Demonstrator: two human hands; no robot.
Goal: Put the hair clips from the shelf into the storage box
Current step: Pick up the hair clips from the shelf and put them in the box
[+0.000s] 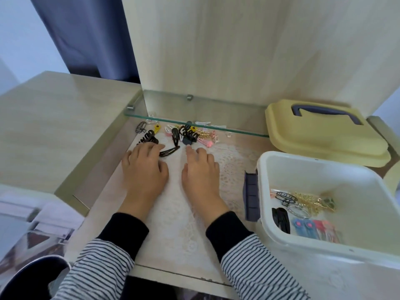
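Hair clips [184,135]: main pile on the shelf [249,138], back edge, just under the glass pane [216,111]. More clips [303,206] already in the white storage box [313,169], which stands open at the right. A yellow lid [324,137] with a blue handle lies behind it. Left grip [144,167]: fingers bent down onto a black claw clip [149,136] at the pile's left end, with a black snap clip [170,151] just beside them. Fingertips hidden, so I can't tell if I hold anything. Right grip [200,169]: fingers fairly straight, flat on the lace mat [173,213], holding nothing, tips just short of the pile. Both grips well apart from the box.
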